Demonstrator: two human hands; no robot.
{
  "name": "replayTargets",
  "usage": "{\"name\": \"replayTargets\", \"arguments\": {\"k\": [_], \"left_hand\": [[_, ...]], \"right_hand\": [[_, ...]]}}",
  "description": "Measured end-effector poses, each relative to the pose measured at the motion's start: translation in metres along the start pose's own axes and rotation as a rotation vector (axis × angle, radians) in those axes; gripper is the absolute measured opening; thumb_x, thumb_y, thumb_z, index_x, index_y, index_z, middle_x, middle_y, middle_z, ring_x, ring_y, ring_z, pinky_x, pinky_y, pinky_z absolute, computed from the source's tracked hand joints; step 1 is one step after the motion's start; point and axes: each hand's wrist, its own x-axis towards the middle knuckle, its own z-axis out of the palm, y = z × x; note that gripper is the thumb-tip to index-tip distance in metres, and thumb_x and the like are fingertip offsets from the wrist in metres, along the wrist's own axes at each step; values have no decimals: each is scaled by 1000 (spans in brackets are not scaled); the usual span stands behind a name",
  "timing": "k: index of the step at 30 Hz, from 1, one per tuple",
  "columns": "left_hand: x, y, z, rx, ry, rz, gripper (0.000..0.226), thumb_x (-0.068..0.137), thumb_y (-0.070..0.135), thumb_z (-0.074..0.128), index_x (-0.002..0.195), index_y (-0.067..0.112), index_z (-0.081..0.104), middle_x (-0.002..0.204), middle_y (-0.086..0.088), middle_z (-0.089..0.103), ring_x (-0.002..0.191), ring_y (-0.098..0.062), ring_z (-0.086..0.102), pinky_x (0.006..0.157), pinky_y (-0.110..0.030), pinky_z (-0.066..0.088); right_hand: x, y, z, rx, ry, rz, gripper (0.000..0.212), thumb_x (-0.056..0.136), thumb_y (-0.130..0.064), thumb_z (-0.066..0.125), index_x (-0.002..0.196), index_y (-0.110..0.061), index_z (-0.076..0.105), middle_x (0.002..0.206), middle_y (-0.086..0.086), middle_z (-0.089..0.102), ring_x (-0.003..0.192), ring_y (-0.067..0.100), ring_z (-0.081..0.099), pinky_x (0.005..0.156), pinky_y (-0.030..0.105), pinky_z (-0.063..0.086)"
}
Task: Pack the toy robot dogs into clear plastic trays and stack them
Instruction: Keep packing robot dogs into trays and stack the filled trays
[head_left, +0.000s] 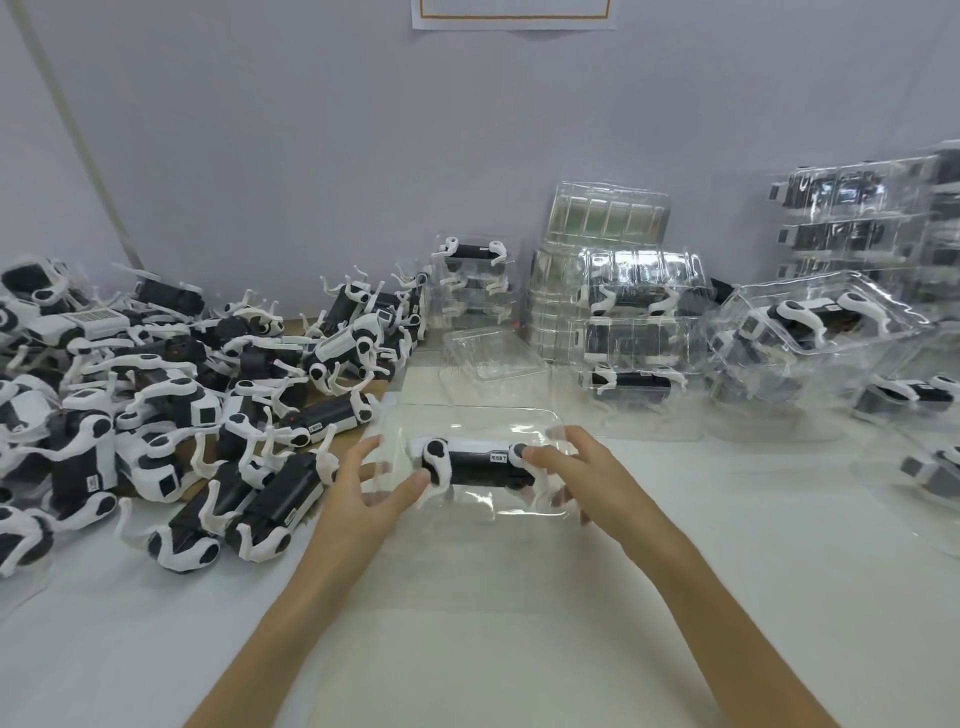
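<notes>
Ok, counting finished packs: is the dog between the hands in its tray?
In, it seems: the toy dog lies on its side within the clear tray; left hand and right hand hold its ends.

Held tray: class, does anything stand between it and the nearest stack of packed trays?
Nothing visible does. Bare table lies between the tray and the stack; an empty tray sits left of that path.
</notes>
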Motion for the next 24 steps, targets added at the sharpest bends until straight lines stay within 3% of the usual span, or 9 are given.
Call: {"name": "replayTargets", "arguments": {"k": [2, 5, 7, 9, 11, 13, 16, 20, 24], "left_hand": [[1, 0, 1, -21, -50, 5, 55, 71, 65, 62, 122, 53, 49, 122, 24, 51, 110, 5, 54, 93, -28, 45], [3, -4, 1, 50, -86, 41, 52, 79, 62, 58, 129, 49, 53, 127, 33, 51, 116, 7, 53, 96, -25, 41], [1, -5, 1, 87, -129, 70, 49, 78, 61, 60, 126, 50, 54, 124, 29, 58, 108, 9, 60, 86, -16, 40], [1, -6, 3, 103, -170, 88, 44, 81, 61, 68, 122, 52, 54, 116, 27, 65, 101, 7, 65, 83, -17, 41], [1, -6, 4, 131, -182, 108, 44, 80, 59, 66, 122, 53, 55, 112, 33, 64, 98, 2, 67, 84, -20, 43], [2, -7, 5, 145, -178, 125, 45, 79, 56, 64, 123, 52, 55, 112, 30, 66, 97, -1, 68, 84, -20, 45], [1, -6, 4, 161, -195, 141, 46, 84, 57, 68, 126, 47, 55, 116, 23, 67, 102, 1, 67, 87, -20, 47], [1, -7, 7, 238, -190, 126, 35, 87, 47, 58, 122, 43, 57, 121, 19, 65, 102, 6, 63, 91, -19, 46], [-4, -12, 9, 340, -173, 145, 21, 96, 35, 59, 111, 49, 58, 105, 16, 67, 95, 17, 56, 79, -10, 38]], "right_hand": [[1, 2, -6, -55, 25, 64, 63, 87, -58, 62, 141, -32, 43, 126, 0, 62, 103, 14, 64, 74, 27, 45], [-1, 5, -18, -332, 150, 23, 73, 91, -52, 63, 152, -28, 32, 156, -3, 36, 139, 19, 40, 100, 32, 36], [-7, 2, -18, -486, 277, -156, 69, 93, -39, 64, 153, -25, 32, 158, -5, 32, 143, 17, 35, 113, 37, 32], [-15, -8, -9, -493, 363, -428, 61, 92, -26, 66, 149, -26, 43, 155, -5, 40, 142, 15, 38, 117, 40, 30], [-24, -20, 7, -553, 283, -649, 59, 90, -36, 66, 146, -33, 46, 155, -8, 39, 142, 10, 35, 118, 36, 25], [-27, -28, 25, -711, 64, -741, 72, 86, -57, 60, 150, -43, 31, 164, -11, 21, 150, 9, 18, 120, 35, 14], [-18, -26, 32, -992, -178, -558, 100, 78, -61, 68, 155, -41, 8, 167, -5, -7, 153, 19, -8, 123, 44, 1], [-9, -19, 16, -1131, -169, -508, 80, 87, -41, 70, 152, -35, 24, 161, 3, 19, 143, 29, 28, 121, 47, 12], [-20, -3, -11, -1121, -122, -558, 65, 94, -33, 62, 150, -38, 29, 155, -3, 31, 134, 22, 39, 117, 40, 18]]}}
